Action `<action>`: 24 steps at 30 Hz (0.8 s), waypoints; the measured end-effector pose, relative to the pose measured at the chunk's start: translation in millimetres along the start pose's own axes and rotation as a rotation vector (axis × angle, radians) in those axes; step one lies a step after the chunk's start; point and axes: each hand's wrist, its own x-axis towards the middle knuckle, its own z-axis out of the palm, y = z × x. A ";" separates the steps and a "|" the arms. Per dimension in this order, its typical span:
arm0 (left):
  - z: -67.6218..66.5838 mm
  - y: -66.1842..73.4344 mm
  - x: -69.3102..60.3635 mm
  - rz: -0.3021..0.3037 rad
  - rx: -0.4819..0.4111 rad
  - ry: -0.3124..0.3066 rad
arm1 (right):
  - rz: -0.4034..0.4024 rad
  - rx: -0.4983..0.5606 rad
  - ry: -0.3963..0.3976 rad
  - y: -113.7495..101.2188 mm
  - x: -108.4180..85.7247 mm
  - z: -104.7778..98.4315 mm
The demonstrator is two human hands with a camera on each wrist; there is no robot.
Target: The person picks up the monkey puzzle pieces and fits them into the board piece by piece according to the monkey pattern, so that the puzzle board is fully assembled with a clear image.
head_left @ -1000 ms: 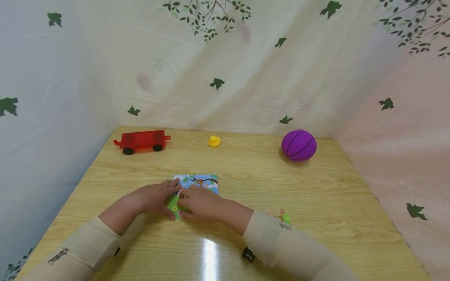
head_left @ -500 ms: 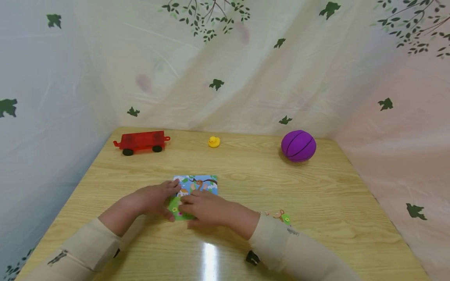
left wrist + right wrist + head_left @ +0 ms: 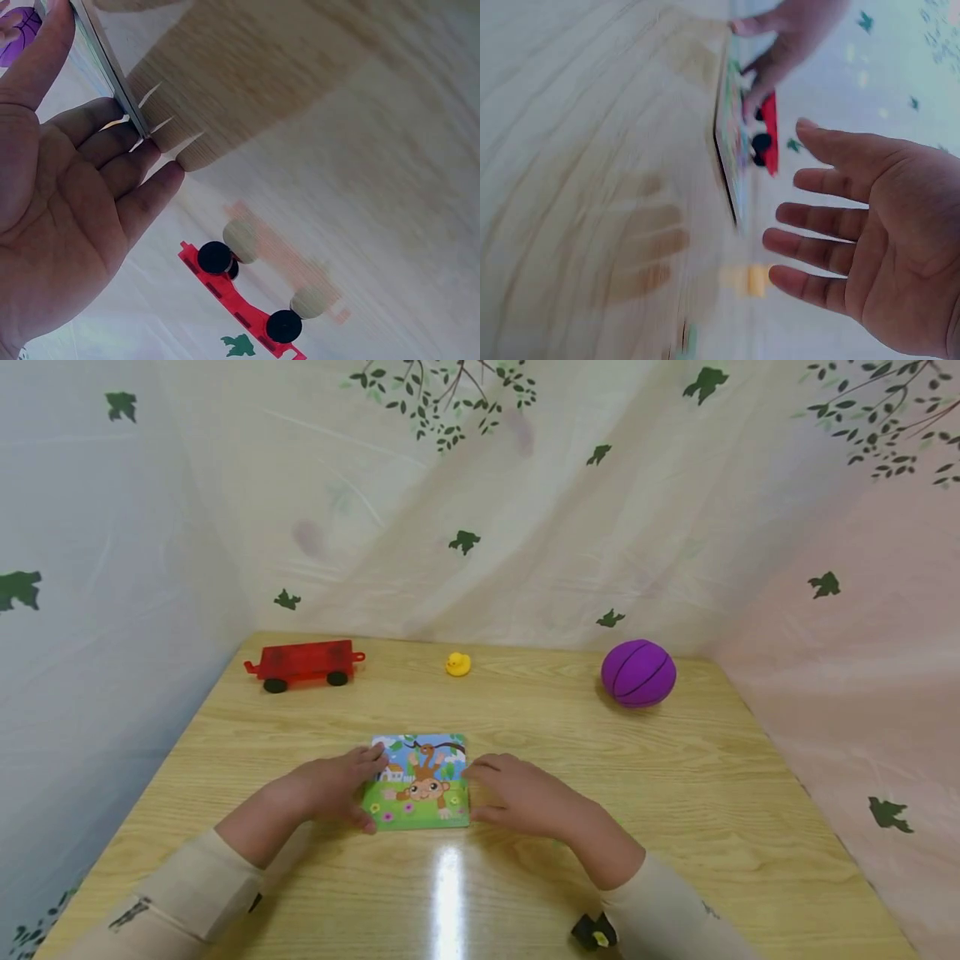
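A square picture board (image 3: 420,793) with a monkey on it lies flat on the table. At its left edge, my left hand (image 3: 333,789) touches it with fingers spread, thumb by the near corner. The left wrist view shows the left hand (image 3: 82,180) with nearly straight fingers against the board's edge (image 3: 112,71). My right hand (image 3: 532,797) is beside the right edge, its fingers extended. In the right wrist view, the right hand (image 3: 885,232) holds nothing, and a gap separates it from the board (image 3: 726,142).
At the back of the table (image 3: 712,760) stand a red wagon (image 3: 306,662), a yellow duck (image 3: 458,664) and a purple ball (image 3: 638,673). A small black object (image 3: 595,932) is at my right sleeve. Printed cloth surrounds the back and sides.
My right hand has moved right, off the board's face to beside its right edge, uncovering the monkey picture. The small printed pieces on the right are now mostly hidden by my right arm.
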 end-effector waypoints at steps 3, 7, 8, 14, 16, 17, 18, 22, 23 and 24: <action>0.7 0.2 -0.2 -0.006 0.008 0.004 | 0.086 0.038 0.024 10.9 -17.3 -2.6; 0.1 1.1 -0.9 -0.018 0.015 0.004 | 0.208 0.036 0.042 23.3 -37.4 -4.0; -0.2 1.4 -1.3 -0.016 0.016 0.004 | 0.232 0.029 0.036 25.6 -41.9 -3.8; -1.7 3.0 -2.7 0.001 0.003 0.004 | 0.351 0.041 -0.041 33.2 -65.9 -0.9; -2.3 3.6 -3.1 -0.004 -0.005 0.002 | 0.379 0.056 -0.047 35.0 -72.3 0.3; -2.5 3.8 -3.3 -0.007 -0.007 0.000 | 0.386 0.065 -0.044 36.1 -74.7 1.0; -2.6 4.0 -3.4 -0.010 -0.008 -0.001 | 0.386 0.067 -0.039 37.1 -76.4 1.6; -2.6 4.1 -3.2 -0.015 -0.017 -0.007 | 0.324 0.062 -0.017 42.1 -79.2 4.6; -2.3 4.0 -2.9 -0.013 -0.017 -0.006 | 0.308 0.058 -0.013 43.0 -79.4 5.3; -1.8 3.8 -2.6 -0.011 -0.017 -0.006 | 0.295 0.056 -0.010 43.7 -79.3 5.9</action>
